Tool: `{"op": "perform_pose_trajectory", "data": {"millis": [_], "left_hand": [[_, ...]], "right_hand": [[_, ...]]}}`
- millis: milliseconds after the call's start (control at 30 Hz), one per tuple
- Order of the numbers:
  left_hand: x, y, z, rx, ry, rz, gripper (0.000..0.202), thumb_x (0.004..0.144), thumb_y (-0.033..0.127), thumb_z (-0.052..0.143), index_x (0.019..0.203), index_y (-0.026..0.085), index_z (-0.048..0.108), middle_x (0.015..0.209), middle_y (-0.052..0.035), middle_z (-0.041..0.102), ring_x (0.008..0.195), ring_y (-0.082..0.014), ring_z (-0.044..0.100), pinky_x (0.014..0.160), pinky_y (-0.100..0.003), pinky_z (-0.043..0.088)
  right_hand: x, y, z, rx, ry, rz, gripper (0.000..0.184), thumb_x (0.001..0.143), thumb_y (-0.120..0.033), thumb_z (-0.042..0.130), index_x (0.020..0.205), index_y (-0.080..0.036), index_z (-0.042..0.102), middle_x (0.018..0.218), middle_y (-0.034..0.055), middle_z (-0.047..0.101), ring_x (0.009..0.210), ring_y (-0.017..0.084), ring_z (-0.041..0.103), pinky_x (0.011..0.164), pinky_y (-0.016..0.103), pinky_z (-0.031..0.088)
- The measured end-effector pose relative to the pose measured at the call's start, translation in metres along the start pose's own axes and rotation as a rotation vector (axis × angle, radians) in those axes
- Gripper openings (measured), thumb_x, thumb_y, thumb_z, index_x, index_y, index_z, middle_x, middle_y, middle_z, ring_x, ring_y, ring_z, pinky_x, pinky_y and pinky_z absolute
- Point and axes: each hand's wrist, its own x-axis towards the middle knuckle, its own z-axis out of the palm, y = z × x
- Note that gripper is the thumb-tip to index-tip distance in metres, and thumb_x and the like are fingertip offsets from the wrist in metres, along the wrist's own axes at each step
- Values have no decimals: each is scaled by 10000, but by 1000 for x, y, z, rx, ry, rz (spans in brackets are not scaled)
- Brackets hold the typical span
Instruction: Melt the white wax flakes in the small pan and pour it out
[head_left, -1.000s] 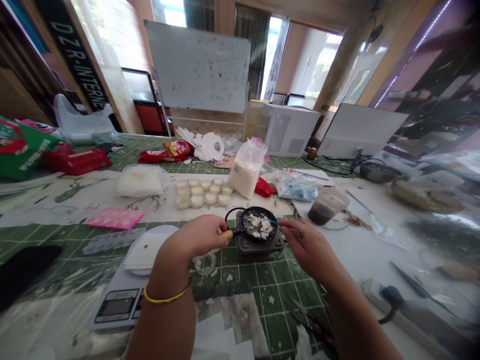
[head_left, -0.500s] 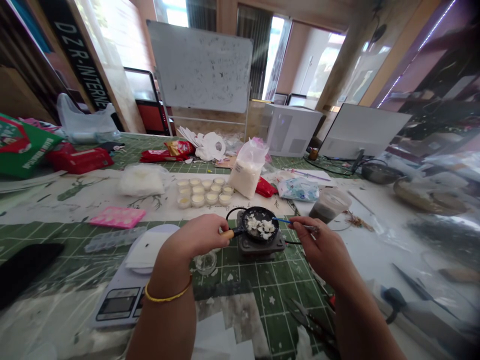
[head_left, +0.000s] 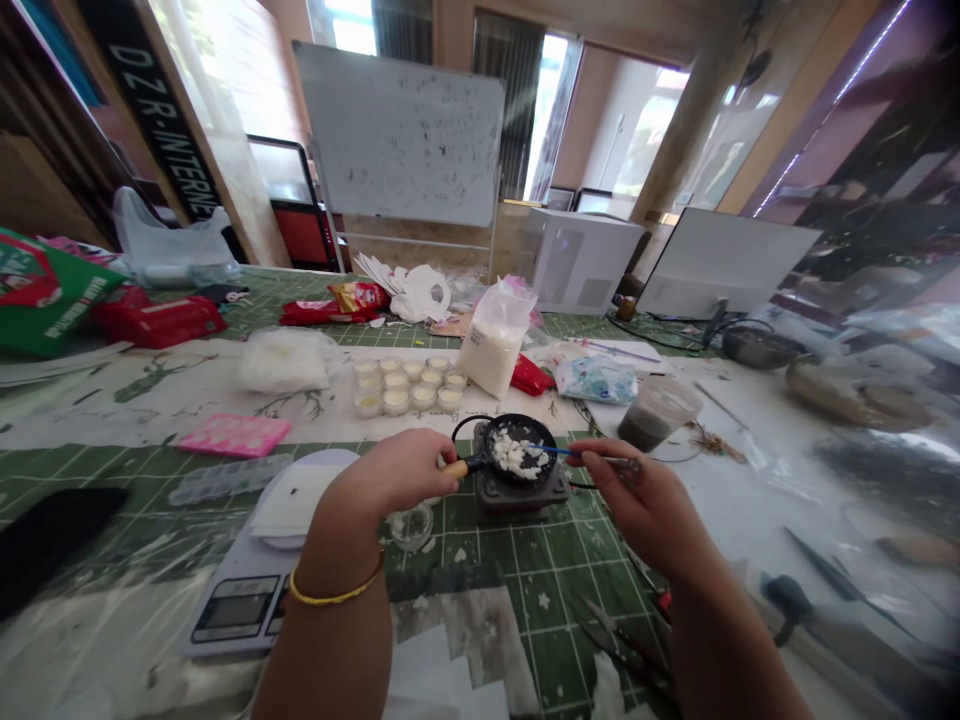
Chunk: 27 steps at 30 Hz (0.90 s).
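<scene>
My left hand (head_left: 401,470) is closed around the wooden handle of a small black pan (head_left: 519,455). The pan sits on a small grey burner (head_left: 520,490) and holds white wax chunks (head_left: 513,453). My right hand (head_left: 634,490) pinches a thin blue-tipped stick (head_left: 581,455), its tip reaching into the pan among the chunks. A gold bangle circles my left wrist.
A digital scale (head_left: 240,600) with a white dish lies at the left front. Several small filled cups (head_left: 409,385), a bag of white granules (head_left: 495,340), a pink mould (head_left: 234,435) and a plastic cup of dark liquid (head_left: 656,412) stand behind. Scissors (head_left: 622,645) lie front right.
My right hand has drawn back to the right with the stick, whose tip now pushes the chunks toward the pan's left side. The left hand has kept its hold.
</scene>
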Motion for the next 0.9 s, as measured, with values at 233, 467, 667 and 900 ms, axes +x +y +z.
{"op": "perform_pose_trajectory", "data": {"millis": [233, 467, 667, 900], "left_hand": [[3, -2, 1, 13, 0, 13, 252, 667, 374, 488, 799, 199, 614, 654, 1, 582, 540, -120, 487, 447, -232, 284], [2, -2, 1, 15, 8, 6, 247, 667, 373, 482, 792, 198, 605, 644, 5, 578, 513, -113, 477, 434, -230, 272], [3, -2, 1, 18, 18, 16, 251, 672, 375, 485, 803, 202, 611, 658, 1, 590, 524, -116, 488, 436, -231, 277], [2, -1, 1, 18, 23, 13, 233, 671, 368, 486, 781, 197, 600, 649, 4, 583, 513, -111, 478, 430, -229, 263]], "right_hand": [[-1, -1, 4, -22, 12, -30, 272, 873, -366, 414, 995, -237, 619, 931, 25, 668, 875, 175, 604, 793, 302, 443], [-2, -4, 6, -12, -84, -50, 280, 880, -362, 406, 1010, -236, 619, 964, 34, 653, 868, 167, 604, 777, 292, 455], [-2, -3, 5, -19, -93, -44, 276, 880, -362, 408, 1019, -245, 615, 976, 23, 651, 882, 162, 600, 784, 284, 451], [-3, -5, 8, -23, -103, -37, 277, 881, -365, 404, 1021, -244, 611, 992, 21, 646, 899, 159, 595, 794, 287, 450]]}}
